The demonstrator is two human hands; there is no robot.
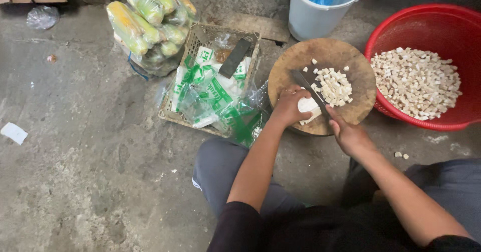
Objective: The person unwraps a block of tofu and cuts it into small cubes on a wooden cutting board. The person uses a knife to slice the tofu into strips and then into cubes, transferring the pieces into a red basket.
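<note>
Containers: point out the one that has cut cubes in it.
The red basket, right of the round chopping board, holds pale cubes; the white bucket has blue plastic, the wire crate green-and-white wrappers.

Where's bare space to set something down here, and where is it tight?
Bare concrete floor left of the wicker tray, below the corn bags. Crowded: chopping board with left hand, right hand, cleaver, tofu cubes; red basket and bucket hem it.

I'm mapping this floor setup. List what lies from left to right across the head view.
Scrap of white paper → bagged corn cobs → flat basket of green-and-white packets → round wooden chopping board → red basket of white cubes.
</note>
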